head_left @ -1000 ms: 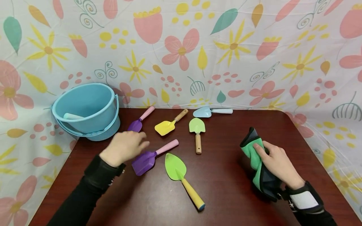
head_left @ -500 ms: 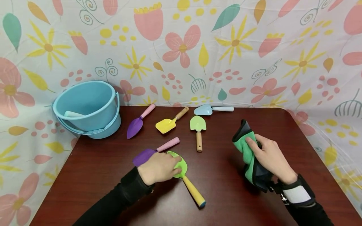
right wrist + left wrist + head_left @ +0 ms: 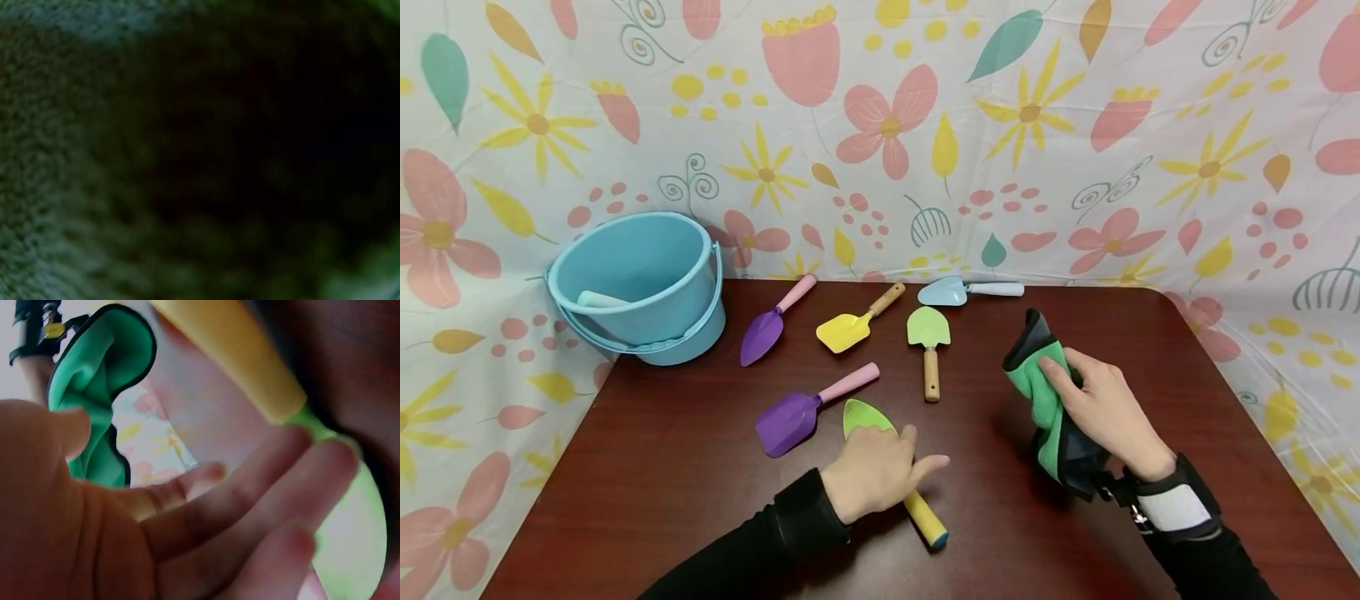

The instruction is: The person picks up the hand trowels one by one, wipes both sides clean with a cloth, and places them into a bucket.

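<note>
My left hand (image 3: 872,471) is over the green trowel (image 3: 862,414) with the yellow handle (image 3: 927,521), covering its neck. In the left wrist view its fingers (image 3: 275,481) are loosely extended at the joint between blade and handle, and the thumb stands apart. My right hand (image 3: 1108,408) grips a folded green cloth (image 3: 1045,400) with black edging, thumb on top. Cloth fills the dark, blurred right wrist view. Left of the green trowel lies a purple square-bladed trowel (image 3: 788,423) with a pink handle.
A light blue bucket (image 3: 632,267) at the back left has a pale handle sticking up inside. Along the back lie a purple pointed trowel (image 3: 762,336), a yellow shovel (image 3: 844,332), a pale green shovel (image 3: 928,326) and a light blue trowel (image 3: 943,291). A floral curtain (image 3: 880,125) hangs behind.
My left hand has travelled right and nearer, from beside the purple trowels to over the green trowel's neck. My right hand has shifted left a little with the cloth.
</note>
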The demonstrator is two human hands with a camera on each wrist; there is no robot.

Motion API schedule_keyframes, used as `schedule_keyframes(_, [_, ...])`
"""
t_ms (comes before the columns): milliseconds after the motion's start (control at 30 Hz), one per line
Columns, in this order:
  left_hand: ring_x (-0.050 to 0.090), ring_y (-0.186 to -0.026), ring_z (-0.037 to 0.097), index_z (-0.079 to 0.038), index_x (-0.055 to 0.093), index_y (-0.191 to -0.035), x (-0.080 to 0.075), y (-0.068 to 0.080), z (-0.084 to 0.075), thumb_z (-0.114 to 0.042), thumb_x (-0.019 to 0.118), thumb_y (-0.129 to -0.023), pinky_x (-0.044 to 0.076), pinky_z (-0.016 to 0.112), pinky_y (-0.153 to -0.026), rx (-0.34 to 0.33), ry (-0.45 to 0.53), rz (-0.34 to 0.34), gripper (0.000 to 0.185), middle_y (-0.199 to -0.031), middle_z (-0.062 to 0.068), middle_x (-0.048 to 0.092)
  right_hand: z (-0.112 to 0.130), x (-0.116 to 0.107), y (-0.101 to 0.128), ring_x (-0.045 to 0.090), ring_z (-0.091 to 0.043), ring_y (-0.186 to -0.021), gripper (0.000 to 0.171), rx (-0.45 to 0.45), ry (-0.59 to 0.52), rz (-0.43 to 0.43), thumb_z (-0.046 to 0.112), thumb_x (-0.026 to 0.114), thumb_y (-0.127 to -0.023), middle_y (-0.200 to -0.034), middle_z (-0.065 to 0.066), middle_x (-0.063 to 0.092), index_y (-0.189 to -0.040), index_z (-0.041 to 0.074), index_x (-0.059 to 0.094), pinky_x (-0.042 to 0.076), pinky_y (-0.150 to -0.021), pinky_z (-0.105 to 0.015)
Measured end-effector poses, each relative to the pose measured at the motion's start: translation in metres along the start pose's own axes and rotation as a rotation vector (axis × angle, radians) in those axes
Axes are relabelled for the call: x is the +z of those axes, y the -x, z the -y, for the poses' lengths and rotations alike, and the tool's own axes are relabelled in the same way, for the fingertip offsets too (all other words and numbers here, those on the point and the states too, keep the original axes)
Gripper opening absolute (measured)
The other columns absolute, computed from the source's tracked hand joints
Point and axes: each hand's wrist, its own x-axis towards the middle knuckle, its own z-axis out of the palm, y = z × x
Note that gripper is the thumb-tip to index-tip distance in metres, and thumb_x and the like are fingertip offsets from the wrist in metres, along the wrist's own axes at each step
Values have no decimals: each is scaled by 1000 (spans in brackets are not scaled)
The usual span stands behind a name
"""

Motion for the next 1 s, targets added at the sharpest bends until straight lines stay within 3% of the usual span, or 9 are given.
schedule_keyframes(100, [59,-62,18,-11,63,-75,6,0,-8,-67,23,-98,41,33,-51,-42,-94,-44,73,-65,0,55,3,2,-2,45,-12,-55,32,1,-12,7,35,51,-103,-60,1,42,-77,16,50,36,-54,-27])
schedule_keyframes(233, [49,-49,18,-17,50,-50,13,3,-14,-69,16,-97,35,32,-42,-86,-193,-61,79,-50,-1,44,5,4,-4,45,-12,-56,32,-2,-14,11,36,50,-103,-60,1,42,-77,16,50,36,-55,-27])
schedule_keyframes(400, [47,-47,17,-17,53,-50,20,5,-16,-77,15,-92,36,33,-43,-139,-187,-32,83,-51,3,48,8,5,-6,44,-12,-54,33,-5,-17,6,36,50,-103,-59,1,41,-77,15,49,36,-53,-28])
schedule_keyframes(533, [50,-51,17,-17,56,-53,23,3,-13,-76,34,-91,38,33,-45,-143,-157,-29,73,-54,2,50,12,7,-10,45,-12,-55,33,-17,-24,-2,35,50,-103,-59,1,42,-77,16,49,36,-54,-27])
schedule_keyframes(667, [54,-56,18,-18,55,-56,23,2,-7,-62,57,-87,42,34,-49,-119,-120,-21,54,-57,-1,50,15,10,-12,47,-12,-56,32,-26,-41,-3,36,50,-103,-60,2,45,-78,16,50,38,-55,-27])
schedule_keyframes(767, [55,-56,19,-18,55,-56,21,2,-3,-48,67,-82,43,36,-51,-95,-92,-28,42,-58,-1,52,16,11,-13,48,-11,-57,32,-29,-52,-3,36,50,-103,-60,2,46,-78,16,51,39,-56,-27])
schedule_keyframes(1000, [58,-56,22,-17,51,-54,16,2,8,-29,67,-80,45,38,-52,-65,-55,-67,33,-58,1,53,19,12,-16,49,-11,-58,32,-28,-58,-11,36,50,-103,-61,2,46,-78,17,51,39,-56,-27])
